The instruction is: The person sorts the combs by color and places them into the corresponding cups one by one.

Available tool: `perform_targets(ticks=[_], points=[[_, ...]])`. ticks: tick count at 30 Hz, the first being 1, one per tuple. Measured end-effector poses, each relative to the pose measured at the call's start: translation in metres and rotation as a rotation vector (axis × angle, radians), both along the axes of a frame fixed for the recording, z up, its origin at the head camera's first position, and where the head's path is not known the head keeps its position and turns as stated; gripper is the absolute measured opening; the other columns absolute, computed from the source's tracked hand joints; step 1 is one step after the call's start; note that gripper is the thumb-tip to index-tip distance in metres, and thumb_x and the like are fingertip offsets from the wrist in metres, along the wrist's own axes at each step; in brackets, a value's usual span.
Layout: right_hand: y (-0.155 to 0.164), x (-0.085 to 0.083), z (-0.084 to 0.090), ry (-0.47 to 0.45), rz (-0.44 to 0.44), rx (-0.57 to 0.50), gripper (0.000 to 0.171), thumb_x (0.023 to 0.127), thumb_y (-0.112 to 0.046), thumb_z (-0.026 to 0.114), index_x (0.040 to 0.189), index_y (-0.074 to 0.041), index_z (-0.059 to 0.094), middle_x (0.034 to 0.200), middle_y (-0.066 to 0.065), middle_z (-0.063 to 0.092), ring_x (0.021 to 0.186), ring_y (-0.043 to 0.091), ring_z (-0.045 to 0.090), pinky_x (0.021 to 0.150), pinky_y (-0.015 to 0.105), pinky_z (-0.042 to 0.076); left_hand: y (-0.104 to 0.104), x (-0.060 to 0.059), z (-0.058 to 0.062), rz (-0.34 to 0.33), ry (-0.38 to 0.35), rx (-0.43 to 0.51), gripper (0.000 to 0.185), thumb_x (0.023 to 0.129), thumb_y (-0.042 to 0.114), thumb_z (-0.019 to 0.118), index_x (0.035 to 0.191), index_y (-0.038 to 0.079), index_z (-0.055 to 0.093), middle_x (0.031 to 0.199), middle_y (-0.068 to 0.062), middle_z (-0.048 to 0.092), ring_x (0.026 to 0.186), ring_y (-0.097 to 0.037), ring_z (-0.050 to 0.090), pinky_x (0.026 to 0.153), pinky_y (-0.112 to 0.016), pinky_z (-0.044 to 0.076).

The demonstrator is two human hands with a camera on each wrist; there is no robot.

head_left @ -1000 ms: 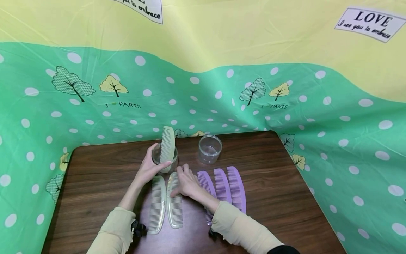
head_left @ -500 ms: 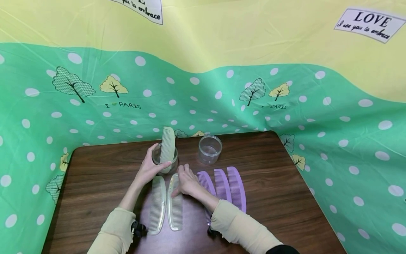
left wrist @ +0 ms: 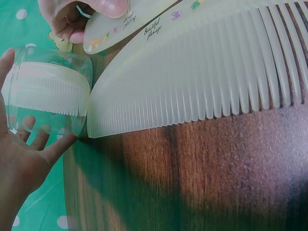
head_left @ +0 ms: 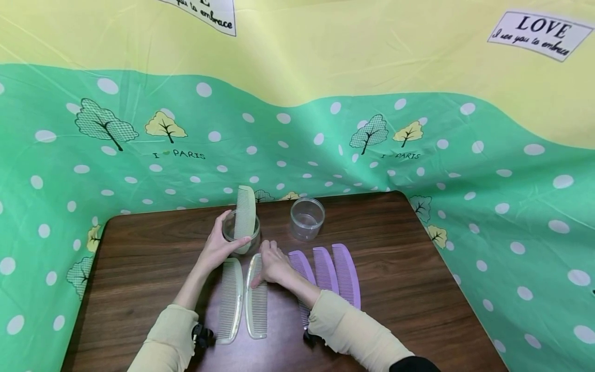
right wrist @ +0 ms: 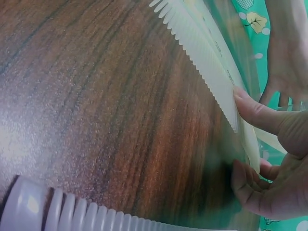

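near the table's (head_left: 139,248) far edge, the left hand (head_left: 217,249) cups a clear jar (head_left: 229,231) holding 1 pale green comb (head_left: 245,212); the right hand (head_left: 274,264) pinches another pale comb (head_left: 256,297) lying flat beside it.

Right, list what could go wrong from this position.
The tall comb stands far above the rim of the small clear jar that the left hand steadies; adding another could tip it. The right hand pinches only the end of the pale comb, so it may slip or knock the comb beside it.
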State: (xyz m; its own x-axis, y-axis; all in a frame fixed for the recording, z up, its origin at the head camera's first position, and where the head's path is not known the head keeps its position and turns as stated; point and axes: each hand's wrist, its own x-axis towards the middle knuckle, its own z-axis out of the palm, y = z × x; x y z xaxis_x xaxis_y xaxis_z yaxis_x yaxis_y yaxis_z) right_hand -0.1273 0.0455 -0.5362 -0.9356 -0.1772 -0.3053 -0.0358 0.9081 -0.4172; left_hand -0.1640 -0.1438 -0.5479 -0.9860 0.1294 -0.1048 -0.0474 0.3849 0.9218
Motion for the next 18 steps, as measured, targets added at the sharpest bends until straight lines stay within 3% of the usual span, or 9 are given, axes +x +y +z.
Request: perform_targets(ticks=[12,18], points=[[0.0019,0.0035,0.0073,-0.041,-0.046,-0.039,0.089,0.051,-0.034,0.104,0.114,-0.012,0.044,0.104,0.008,0.064,0.092,0.028,0.067,0.078,0.040,0.054,0.0002,-0.0002,-0.0004,-0.005,0.004,0.000,0.106,0.084,0.051,0.083,0.164,0.027,0.017,0.166,-0.011,0.031,0.151,-0.036,0.035,0.118,-0.061,0.034],[0.0034,0.0081,0.0091,-0.068,-0.071,-0.156,0.091,0.057,-0.028,0.103,0.124,-0.010,0.044,0.126,0.013,0.068,0.110,0.028,0.068,0.089,0.041,0.055,-0.0003,-0.0004,0.0002,-0.007,-0.004,0.002,0.107,0.084,0.052,0.082,0.164,0.027,0.016,0.167,-0.012,0.030,0.151,-0.036,0.035,0.117,-0.061,0.035]])
